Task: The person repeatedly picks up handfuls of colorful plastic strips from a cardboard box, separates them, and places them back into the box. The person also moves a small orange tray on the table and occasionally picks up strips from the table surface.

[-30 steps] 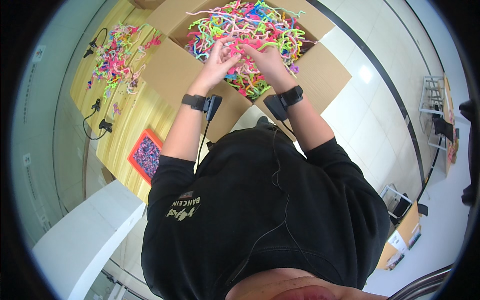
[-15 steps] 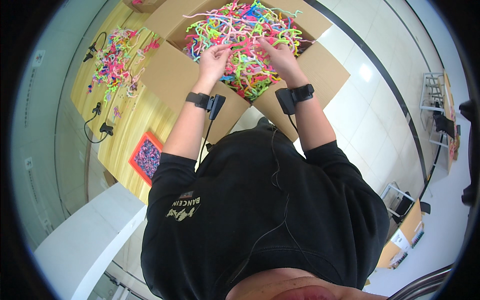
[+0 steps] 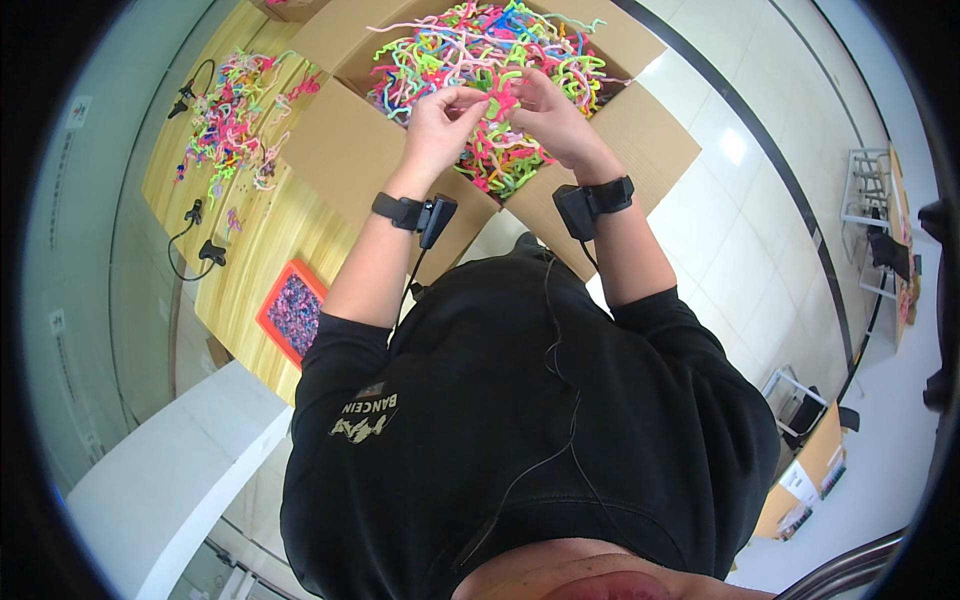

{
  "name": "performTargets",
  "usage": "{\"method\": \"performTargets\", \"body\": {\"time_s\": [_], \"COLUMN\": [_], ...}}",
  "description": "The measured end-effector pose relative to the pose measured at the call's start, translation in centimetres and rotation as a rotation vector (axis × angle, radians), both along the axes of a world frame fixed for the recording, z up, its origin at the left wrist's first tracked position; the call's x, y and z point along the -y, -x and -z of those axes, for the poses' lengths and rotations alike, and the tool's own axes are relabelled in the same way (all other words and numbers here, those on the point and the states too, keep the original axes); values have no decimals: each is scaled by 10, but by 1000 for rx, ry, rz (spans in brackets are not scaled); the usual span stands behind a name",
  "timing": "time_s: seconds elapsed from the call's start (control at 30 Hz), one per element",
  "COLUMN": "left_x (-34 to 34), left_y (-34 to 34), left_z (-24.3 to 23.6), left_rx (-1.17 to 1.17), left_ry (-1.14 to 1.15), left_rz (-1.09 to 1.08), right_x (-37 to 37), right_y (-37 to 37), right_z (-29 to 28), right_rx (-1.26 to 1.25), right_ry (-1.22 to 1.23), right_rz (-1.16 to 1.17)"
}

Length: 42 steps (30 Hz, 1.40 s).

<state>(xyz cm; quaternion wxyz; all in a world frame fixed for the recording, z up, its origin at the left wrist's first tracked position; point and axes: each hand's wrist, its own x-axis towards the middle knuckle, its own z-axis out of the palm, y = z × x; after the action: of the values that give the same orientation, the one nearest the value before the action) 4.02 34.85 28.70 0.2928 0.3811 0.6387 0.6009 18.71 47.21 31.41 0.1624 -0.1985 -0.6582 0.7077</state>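
A large open cardboard box (image 3: 345, 140) is heaped with bright, bent, pipe-cleaner-like strands (image 3: 430, 55) in pink, green, yellow, blue and white. Over the middle of the heap, a pink strand (image 3: 503, 95) is stretched between my hands, with some green beside it. The fingers of my left hand (image 3: 440, 128) pinch the left side of it. My right hand (image 3: 557, 122) grips the other side with thumb and fingers bent. Where the held strand ends and the heap begins is hard to make out. A black strap with a small box circles each wrist.
To the left, a wooden table (image 3: 250, 290) carries a loose pile of similar strands (image 3: 225, 125), a red-orange tray (image 3: 268, 322) of small dark multicoloured bits, and black cables with clips (image 3: 210, 252). Box flaps (image 3: 650, 150) spread outward. Tiled floor lies right; desks (image 3: 815, 465) stand farther off.
My hands have come closer together and the left has moved slightly right. The pink strand between them, stretched out flat before, is now bunched up, with green showing beside it.
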Motion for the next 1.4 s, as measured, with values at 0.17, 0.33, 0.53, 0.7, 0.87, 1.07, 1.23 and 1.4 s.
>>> {"method": "performTargets", "body": {"time_s": [0.17, 0.33, 0.53, 0.7, 0.87, 1.07, 1.23, 1.4], "left_x": [4, 11, 23, 19, -4, -15, -9, 2], "left_y": [9, 19, 53, 60, 49, 9, 11, 19], "left_z": [6, 4, -2, 12, 10, -8, -9, -9], "left_rx": [45, 231, 398, 299, -217, -222, 20, -118], "left_ry": [-111, -251, -267, -129, 99, -193, -172, -98], "left_rz": [-33, -34, -71, -51, 5, 193, 137, 15], "right_x": [-5, -11, -26, -24, -16, -5, -4, -8], "right_y": [2, -3, -19, -23, -14, -3, -4, -10], "right_z": [5, 5, 2, 1, 3, 9, 7, 4], "right_rx": [30, 5, 18, 38, 19, 80, 46, 118], "right_ry": [25, 103, 161, 184, 192, 136, 84, 45], "right_rz": [2, 137, 181, 194, 170, 100, 98, 87]}}
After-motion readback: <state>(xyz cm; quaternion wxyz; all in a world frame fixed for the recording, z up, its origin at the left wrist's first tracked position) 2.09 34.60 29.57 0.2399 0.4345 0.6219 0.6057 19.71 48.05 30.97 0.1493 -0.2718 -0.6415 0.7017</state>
